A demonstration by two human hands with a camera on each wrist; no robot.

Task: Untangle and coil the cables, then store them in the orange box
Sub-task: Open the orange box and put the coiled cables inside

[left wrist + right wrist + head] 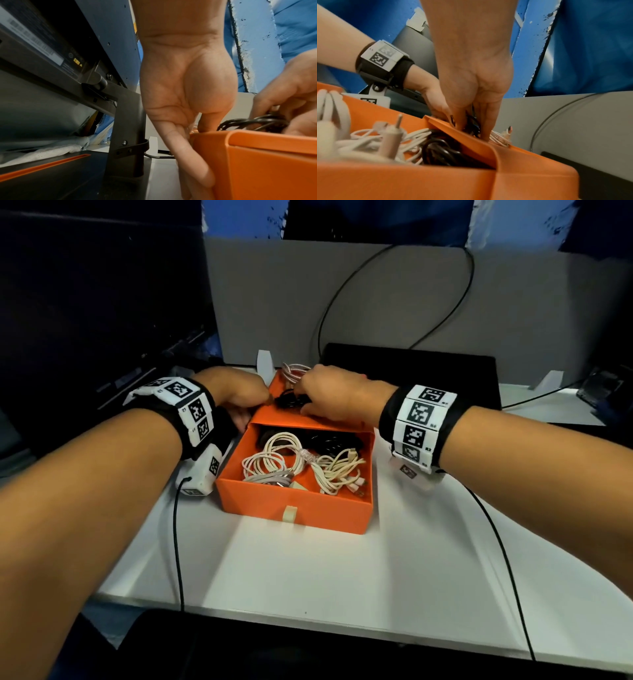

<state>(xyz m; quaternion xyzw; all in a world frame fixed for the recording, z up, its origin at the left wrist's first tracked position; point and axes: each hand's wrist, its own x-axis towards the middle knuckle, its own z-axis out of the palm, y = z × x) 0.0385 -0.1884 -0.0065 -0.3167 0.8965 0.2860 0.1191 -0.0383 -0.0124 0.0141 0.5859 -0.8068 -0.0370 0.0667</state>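
Right hand (pixel 329 392) grips a bundled black cable (pixel 289 400) atop the orange cardboard box (pixel 294 508); left hand (pixel 236 392), fingers straight, presses the box's side. White coiled cables (pixel 274 460) lie inside.

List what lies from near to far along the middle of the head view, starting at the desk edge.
Bare white desk → pale pull tab on the orange box's front wall → coiled white cables in the open orange drawer → coiled black cable gripped by the right hand → grey partition panel.
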